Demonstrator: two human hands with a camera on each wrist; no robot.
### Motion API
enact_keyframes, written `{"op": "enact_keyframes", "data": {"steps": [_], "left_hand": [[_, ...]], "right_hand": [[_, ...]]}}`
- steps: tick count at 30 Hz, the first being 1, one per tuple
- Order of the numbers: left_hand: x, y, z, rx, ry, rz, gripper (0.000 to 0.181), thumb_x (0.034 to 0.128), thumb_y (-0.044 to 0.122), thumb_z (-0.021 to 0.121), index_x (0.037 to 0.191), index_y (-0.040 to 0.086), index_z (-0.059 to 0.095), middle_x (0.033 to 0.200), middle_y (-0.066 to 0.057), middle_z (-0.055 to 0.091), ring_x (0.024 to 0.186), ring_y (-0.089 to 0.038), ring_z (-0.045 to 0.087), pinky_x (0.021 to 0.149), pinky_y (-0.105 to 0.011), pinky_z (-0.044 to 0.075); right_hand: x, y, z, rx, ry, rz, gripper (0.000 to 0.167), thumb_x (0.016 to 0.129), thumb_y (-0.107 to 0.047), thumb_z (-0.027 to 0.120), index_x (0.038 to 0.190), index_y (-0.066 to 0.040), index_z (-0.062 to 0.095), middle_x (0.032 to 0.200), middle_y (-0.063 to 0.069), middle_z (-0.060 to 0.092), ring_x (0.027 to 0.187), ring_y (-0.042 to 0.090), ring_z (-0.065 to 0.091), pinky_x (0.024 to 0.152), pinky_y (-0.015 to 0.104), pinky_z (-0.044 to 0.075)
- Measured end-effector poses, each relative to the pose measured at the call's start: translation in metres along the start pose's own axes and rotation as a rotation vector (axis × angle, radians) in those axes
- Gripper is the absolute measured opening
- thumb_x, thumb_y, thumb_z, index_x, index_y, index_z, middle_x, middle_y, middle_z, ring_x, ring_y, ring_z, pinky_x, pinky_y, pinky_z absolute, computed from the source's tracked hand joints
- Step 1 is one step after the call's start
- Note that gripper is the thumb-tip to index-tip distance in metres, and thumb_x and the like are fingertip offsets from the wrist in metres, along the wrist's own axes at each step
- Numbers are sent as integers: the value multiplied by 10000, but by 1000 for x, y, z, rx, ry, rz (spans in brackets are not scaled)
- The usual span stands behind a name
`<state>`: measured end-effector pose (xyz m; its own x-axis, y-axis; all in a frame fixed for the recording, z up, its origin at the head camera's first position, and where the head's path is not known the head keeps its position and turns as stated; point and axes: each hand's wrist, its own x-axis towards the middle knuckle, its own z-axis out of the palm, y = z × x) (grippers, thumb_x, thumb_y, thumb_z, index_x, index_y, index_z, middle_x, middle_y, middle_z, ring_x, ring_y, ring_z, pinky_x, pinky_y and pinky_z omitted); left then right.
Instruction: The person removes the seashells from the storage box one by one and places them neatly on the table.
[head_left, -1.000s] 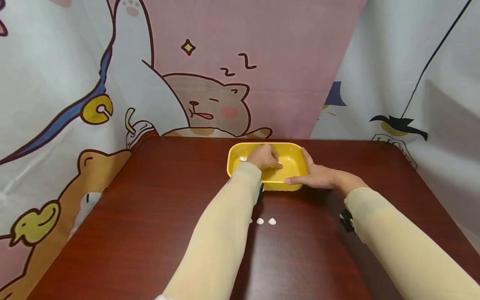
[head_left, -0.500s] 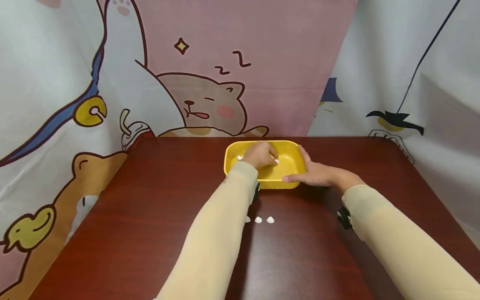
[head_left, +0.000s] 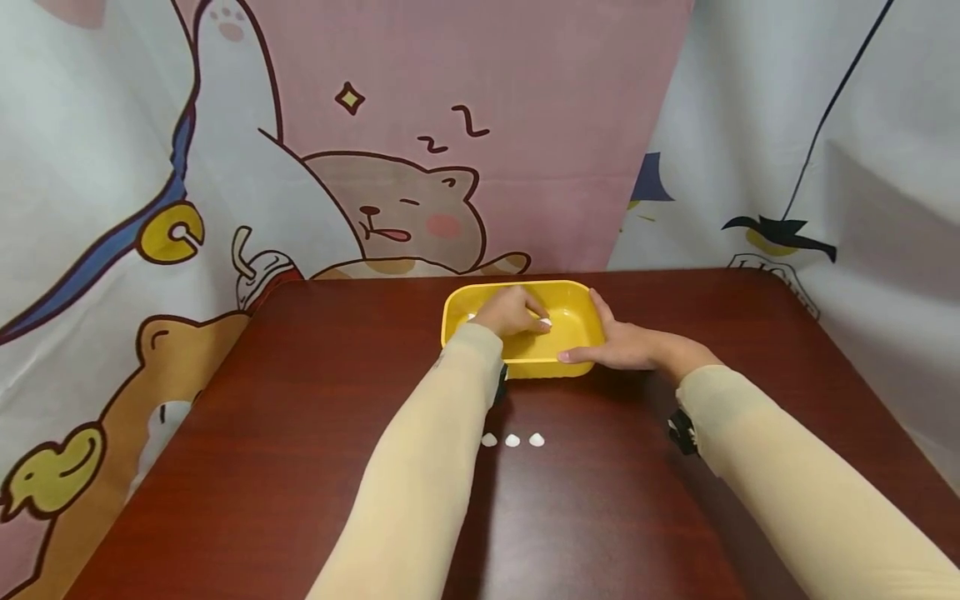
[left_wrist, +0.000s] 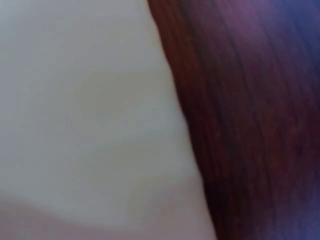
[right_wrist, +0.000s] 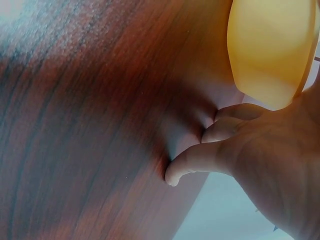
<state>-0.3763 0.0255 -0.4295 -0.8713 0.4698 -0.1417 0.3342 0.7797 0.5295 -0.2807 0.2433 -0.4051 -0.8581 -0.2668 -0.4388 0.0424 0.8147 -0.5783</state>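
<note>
A yellow plastic tray (head_left: 525, 367) stands near the table's back edge. My left hand (head_left: 510, 312) reaches into it and pinches a small white piece (head_left: 546, 322) between thumb and fingertips. Another white bit (head_left: 471, 317) shows behind this hand, at the tray's left. My right hand (head_left: 630, 345) is spread against the tray's right end, its thumb along the near rim. In the right wrist view, several fingers (right_wrist: 195, 160) extend down to the table beside the tray (right_wrist: 272, 50). The left wrist view shows only blurred pale sleeve (left_wrist: 90, 110) and table.
Nearer than the tray, three small pointed white pieces (head_left: 512, 440) lie in a row on the dark red wooden table (head_left: 315, 400), beside the left sleeve (head_left: 420, 467). A curtain (head_left: 540, 142) printed with cartoon animals hangs behind the table and along both sides.
The head view has shifted slightly, so the scene sits further left. My left hand stays in the tray, and the white piece shows more plainly at its fingertips. The right hand keeps its place.
</note>
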Motion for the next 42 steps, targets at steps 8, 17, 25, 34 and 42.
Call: {"op": "enact_keyframes", "data": {"steps": [8,17,25,34,42], "left_hand": [[0,2,0,20,-19,-8,272,920,342,856,1162,217,846,1252,44,786,1008,-140,609,929,-288,501],[1,5,-2,58,-28,19,265,908,322,869,1144,205,849,1234,36,785,1012,-145,619,947,-299,518],[4,18,-16,66,-32,53,281,877,271,902,1128,174,821,1223,1,737,1085,-213,615,978,-333,545],[-44,73,-62,48,-53,324,302,895,287,884,1162,176,796,891,12,670,820,-145,564,757,-256,502],[-112,65,-47,-38,-97,426,274,852,256,922,1075,170,789,555,77,333,516,-79,289,539,-221,263]], "right_hand": [[-1,3,0,-5,6,3,1443,842,-842,653,1608,-200,-388,1697,369,220,1532,546,331,1259,716,250],[-4,5,0,18,4,18,1441,834,-845,659,1610,-227,-386,1713,355,192,1548,538,306,1267,716,228],[-4,9,0,23,12,15,1451,830,-843,668,1612,-216,-382,1718,348,180,1550,526,305,1276,706,221],[-1,10,1,22,0,-25,1412,856,-827,656,1591,-271,-415,1753,292,145,1570,509,295,1254,720,257],[-1,5,0,6,-6,-17,1413,855,-827,651,1597,-256,-407,1722,322,229,1543,489,363,1259,702,269]]}}
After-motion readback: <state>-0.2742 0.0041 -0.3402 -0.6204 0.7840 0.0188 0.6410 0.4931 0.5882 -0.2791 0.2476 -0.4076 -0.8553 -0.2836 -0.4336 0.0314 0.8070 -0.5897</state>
